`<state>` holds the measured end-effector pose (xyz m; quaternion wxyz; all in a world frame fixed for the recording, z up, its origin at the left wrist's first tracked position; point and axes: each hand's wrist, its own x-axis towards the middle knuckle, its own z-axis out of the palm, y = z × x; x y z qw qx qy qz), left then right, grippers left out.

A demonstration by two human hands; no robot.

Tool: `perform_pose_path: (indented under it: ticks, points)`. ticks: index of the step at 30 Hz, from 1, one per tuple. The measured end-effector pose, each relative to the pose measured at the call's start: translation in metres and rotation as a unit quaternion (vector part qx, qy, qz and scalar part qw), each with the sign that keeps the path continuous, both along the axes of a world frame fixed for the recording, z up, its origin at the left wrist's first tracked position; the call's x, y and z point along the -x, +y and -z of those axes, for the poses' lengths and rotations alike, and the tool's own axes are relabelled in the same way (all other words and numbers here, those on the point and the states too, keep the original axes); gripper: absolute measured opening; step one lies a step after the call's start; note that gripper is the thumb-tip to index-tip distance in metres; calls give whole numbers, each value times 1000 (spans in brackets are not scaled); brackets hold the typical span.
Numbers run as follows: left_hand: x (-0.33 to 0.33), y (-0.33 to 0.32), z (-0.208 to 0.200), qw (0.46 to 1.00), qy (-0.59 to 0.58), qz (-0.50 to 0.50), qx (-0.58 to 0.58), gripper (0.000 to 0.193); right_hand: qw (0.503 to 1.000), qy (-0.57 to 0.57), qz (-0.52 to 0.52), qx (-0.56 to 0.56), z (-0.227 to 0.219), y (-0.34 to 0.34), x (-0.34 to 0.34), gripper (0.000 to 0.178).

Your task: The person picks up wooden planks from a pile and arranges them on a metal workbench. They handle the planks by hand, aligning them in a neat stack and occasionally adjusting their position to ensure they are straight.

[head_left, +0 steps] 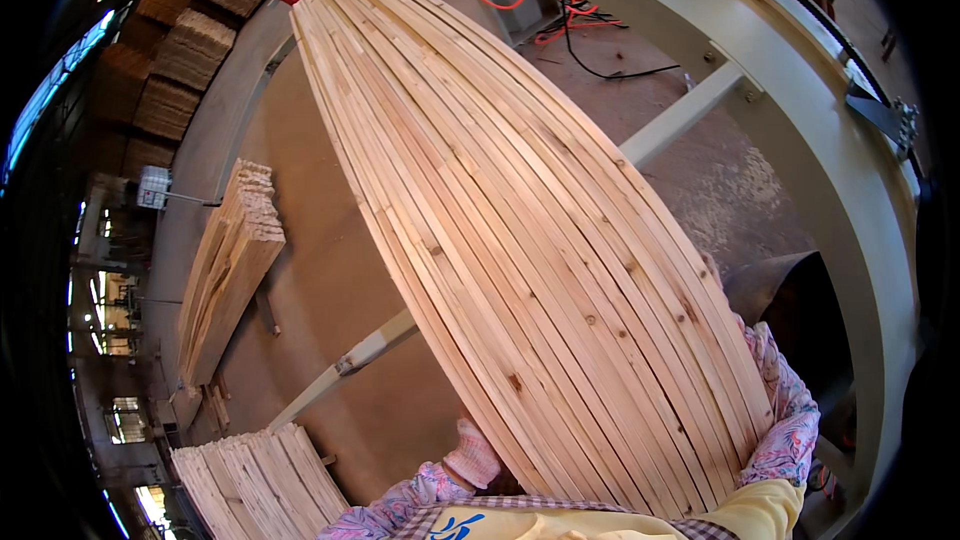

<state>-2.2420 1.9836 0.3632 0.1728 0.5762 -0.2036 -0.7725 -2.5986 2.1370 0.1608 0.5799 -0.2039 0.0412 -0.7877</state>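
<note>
A wide, tight layer of long pale wooden boards [540, 240] stretches from my body toward the far upper left. Knots dot their faces, and thin dark gaps run between them. At the near left edge my left hand [474, 456], in a pinkish knit glove, grips the side of the boards, its fingertips partly hidden beneath. My right arm, in a floral sleeve, wraps along the right edge. Only a sliver of my right hand [711, 266] shows there, held against the outermost board; the rest is behind the wood.
Grey metal crossbars [685, 112] lie under the boards, joined to a large curved-looking frame [830, 140] on the right. Stacked boards [232, 265] and another pile [262, 480] stand at left. Orange and black cables [580, 25] lie on the floor beyond.
</note>
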Motion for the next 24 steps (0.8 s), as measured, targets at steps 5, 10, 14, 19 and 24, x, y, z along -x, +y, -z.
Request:
perform_pose_path:
  ticks: [5,10,14,19,24]
  points:
    - [5,-5,-4,999,21,21,-35,50,997,-23,14,-77,-6,6,1,55]
    - [3,-5,4,996,51,35,-62,51,988,12,36,-147,-14,4,5,54]
    - [-2,-8,10,993,79,44,-79,52,968,85,51,-230,-35,9,20,54]
    - [-7,-8,21,984,119,66,-118,53,804,350,52,-477,-109,42,38,53]
    - [-15,-11,30,967,161,110,-166,54,560,520,-1,-645,-203,55,43,52]
